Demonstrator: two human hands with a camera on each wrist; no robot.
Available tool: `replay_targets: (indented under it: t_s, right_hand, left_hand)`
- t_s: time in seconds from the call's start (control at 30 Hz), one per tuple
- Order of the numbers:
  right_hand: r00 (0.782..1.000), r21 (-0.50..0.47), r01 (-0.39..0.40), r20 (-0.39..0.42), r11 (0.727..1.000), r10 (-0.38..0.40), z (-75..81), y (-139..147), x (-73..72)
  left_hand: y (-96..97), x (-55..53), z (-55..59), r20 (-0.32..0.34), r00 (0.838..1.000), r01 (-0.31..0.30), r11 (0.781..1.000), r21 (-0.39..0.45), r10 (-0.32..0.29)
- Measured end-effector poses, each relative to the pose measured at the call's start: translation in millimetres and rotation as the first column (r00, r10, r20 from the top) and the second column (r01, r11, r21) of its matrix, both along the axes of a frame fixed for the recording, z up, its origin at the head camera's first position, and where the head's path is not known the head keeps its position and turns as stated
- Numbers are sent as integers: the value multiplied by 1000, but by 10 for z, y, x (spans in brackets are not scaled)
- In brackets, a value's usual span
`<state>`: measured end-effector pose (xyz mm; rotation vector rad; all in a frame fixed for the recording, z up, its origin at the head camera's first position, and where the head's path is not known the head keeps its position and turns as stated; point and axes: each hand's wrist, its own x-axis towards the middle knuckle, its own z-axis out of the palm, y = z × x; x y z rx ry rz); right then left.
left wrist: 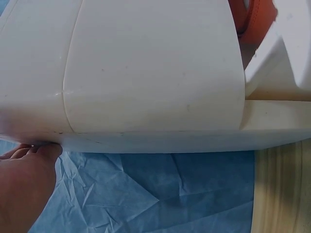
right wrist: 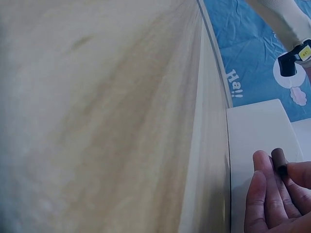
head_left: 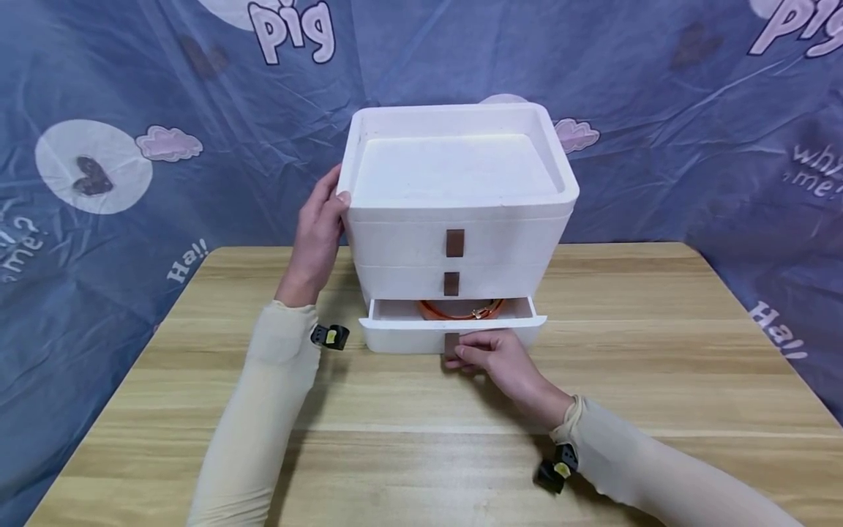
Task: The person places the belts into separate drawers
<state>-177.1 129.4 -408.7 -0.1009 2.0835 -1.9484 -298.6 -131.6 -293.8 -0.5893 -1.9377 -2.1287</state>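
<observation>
A white drawer unit (head_left: 398, 241) stands on the table, with a recessed top and brown pull tabs down its front. Its bottom drawer (head_left: 402, 341) is partly out. Inside lies a curled orange strap (head_left: 431, 313) with a gold-coloured buckle, its stitched edge showing in the left wrist view. My left hand (head_left: 320, 227) rests against the unit's upper left side, thumb at the front corner. With thumb and fingers my right hand (head_left: 503, 362) pinches the brown pull tab (right wrist: 278, 159) of the bottom drawer. The rear of the drawer is hidden under the unit.
The wood-grain table (head_left: 421, 454) extends in front of the unit and to both sides. Behind it hangs a blue printed cloth (head_left: 263, 146), close to the unit's back. A black wrist device (head_left: 331, 337) is on the left wrist and another (head_left: 556, 468) on the right.
</observation>
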Motion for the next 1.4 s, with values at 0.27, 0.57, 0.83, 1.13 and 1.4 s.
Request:
replay_targets:
  t_s: [0.27, 0.57, 0.83, 1.13, 1.4]
  right_hand:
    - [1000, 4, 16, 12, 1000, -16, 7, 7, -29]
    - [1000, 0, 12, 24, 1000, -12, -11, -17, -61]
    - [1000, 25, 15, 21, 1000, -16, -1, -18, -85]
    - [1000, 40, 16, 16, 999, -16, 11, -10, -109]
    - [999, 52, 17, 34, 999, -18, 28, -6, -118]
  left_hand:
    - [10, -16, -5, -6, 1000, 1, 1000, -9, -1]
    - [-9, 1, -7, 4, 1000, -21, 999, -36, 22]
    - [-10, -2, -6, 1, 1000, -11, 999, -36, 11]
    - [6, -7, -3, -1, 1000, -14, 999, -33, 14]
    - [12, 2, 5, 9, 1000, -24, 999, -42, 24]
